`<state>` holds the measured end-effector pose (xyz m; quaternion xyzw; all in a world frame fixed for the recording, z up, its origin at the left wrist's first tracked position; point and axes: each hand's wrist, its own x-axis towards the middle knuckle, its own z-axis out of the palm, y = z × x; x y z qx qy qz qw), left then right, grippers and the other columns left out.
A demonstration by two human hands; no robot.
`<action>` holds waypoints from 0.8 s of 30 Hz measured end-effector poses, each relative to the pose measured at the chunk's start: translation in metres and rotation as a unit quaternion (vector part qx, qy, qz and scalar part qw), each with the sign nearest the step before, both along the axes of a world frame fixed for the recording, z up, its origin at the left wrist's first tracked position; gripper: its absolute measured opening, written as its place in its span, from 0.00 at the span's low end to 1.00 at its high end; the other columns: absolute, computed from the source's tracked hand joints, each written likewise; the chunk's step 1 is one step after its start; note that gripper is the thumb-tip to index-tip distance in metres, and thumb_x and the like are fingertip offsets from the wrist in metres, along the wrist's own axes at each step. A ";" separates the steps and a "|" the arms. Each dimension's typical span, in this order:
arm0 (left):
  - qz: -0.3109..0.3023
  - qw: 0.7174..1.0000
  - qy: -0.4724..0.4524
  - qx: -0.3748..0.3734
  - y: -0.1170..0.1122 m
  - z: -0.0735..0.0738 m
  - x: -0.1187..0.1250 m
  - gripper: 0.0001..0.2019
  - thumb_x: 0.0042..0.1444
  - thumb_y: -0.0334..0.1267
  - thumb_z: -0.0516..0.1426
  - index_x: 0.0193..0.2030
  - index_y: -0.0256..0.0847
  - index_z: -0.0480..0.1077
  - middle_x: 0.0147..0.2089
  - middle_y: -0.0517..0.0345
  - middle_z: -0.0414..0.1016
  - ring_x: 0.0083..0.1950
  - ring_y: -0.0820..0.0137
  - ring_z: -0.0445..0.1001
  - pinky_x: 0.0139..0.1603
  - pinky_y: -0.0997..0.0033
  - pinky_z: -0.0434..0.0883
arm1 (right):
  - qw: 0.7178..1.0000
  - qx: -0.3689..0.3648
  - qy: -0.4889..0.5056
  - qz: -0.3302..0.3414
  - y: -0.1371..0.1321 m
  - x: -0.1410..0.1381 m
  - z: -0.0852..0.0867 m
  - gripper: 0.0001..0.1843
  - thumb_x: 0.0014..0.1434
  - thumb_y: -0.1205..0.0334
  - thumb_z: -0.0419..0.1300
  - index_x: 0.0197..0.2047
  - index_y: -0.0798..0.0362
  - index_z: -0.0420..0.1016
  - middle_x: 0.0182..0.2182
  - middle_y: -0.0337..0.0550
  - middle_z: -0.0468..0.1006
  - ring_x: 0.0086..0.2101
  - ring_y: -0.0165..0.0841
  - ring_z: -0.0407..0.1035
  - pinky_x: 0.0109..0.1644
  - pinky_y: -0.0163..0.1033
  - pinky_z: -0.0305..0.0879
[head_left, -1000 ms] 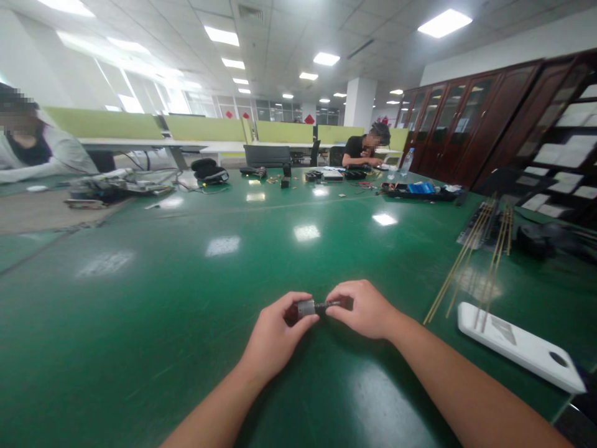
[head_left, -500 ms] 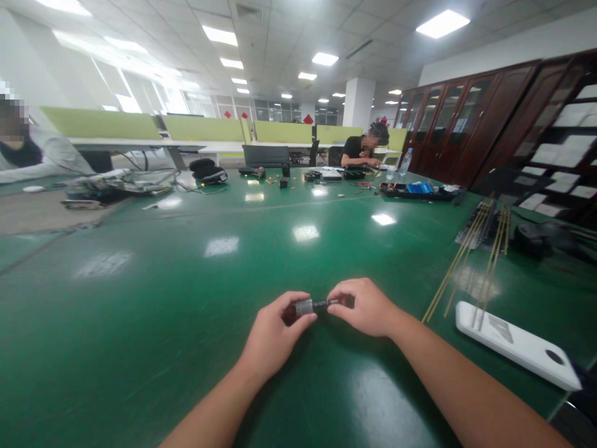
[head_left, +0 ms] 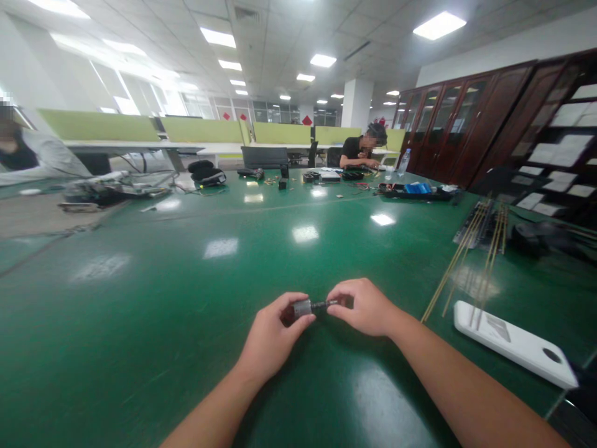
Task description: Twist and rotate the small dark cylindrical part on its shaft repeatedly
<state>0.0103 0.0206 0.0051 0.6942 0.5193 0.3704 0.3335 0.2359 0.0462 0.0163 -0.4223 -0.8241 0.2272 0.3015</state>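
Note:
Between my hands, just over the green table (head_left: 186, 348), lies a small grey metal cylinder (head_left: 302, 308) with a thin dark rod (head_left: 319, 305) coming out of its right end. My left hand (head_left: 273, 336) grips the cylinder between thumb and fingers; its left end is hidden in the grip. At the rod's far tip, my right hand (head_left: 361, 306) pinches with thumb and fingertips. Cylinder and rod lie nearly level and in line. The parts are too small to tell their exact kind.
Right of my forearm are a white oblong device (head_left: 515, 345) and several thin brass-coloured rods (head_left: 459, 261). Across the table lie a black tray with blue items (head_left: 417, 190), a bottle (head_left: 403, 163), a black case (head_left: 208, 174) and electronics. A person (head_left: 361, 149) sits opposite; another is far left.
The view has shifted very slightly. Both hands keep the same hold, and the cylinder and rod look the same.

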 end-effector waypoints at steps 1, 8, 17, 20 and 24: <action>0.000 1.000 -0.001 0.000 0.000 0.000 0.000 0.16 0.54 0.47 0.61 0.48 0.45 0.72 0.41 0.60 0.77 0.40 0.63 0.75 0.45 0.63 0.70 | 1.000 -0.002 0.001 0.001 0.000 0.000 0.000 0.05 0.56 0.62 0.64 0.36 0.52 0.80 0.30 0.39 0.80 0.30 0.30 0.72 0.38 0.35 0.65; -0.005 1.000 -0.020 -0.007 0.001 0.000 0.000 0.16 0.54 0.47 0.61 0.48 0.46 0.72 0.42 0.61 0.76 0.43 0.64 0.75 0.47 0.64 0.69 | 1.000 -0.004 0.001 -0.001 -0.002 0.000 0.003 0.05 0.56 0.61 0.64 0.36 0.52 0.80 0.30 0.38 0.80 0.30 0.30 0.72 0.37 0.35 0.65; -0.003 1.000 -0.020 -0.004 0.002 -0.001 -0.002 0.16 0.55 0.46 0.60 0.49 0.47 0.71 0.43 0.61 0.76 0.42 0.64 0.74 0.47 0.63 0.69 | 1.000 0.004 0.003 -0.007 0.001 0.001 0.002 0.06 0.56 0.61 0.64 0.36 0.52 0.80 0.30 0.39 0.80 0.30 0.30 0.73 0.36 0.34 0.65; -0.002 1.000 -0.021 -0.006 0.002 -0.002 -0.002 0.16 0.55 0.46 0.60 0.49 0.47 0.71 0.43 0.60 0.76 0.42 0.64 0.74 0.47 0.63 0.69 | 1.000 0.006 0.004 -0.010 0.001 0.002 0.003 0.06 0.56 0.61 0.64 0.36 0.52 0.80 0.30 0.39 0.80 0.30 0.30 0.73 0.36 0.35 0.65; -0.003 1.000 -0.026 -0.006 0.003 -0.001 -0.001 0.16 0.55 0.46 0.60 0.49 0.46 0.71 0.43 0.60 0.76 0.42 0.64 0.75 0.47 0.63 0.69 | 1.000 0.004 0.007 -0.012 0.000 0.002 0.004 0.05 0.56 0.61 0.64 0.36 0.52 0.80 0.29 0.39 0.80 0.30 0.30 0.73 0.36 0.35 0.65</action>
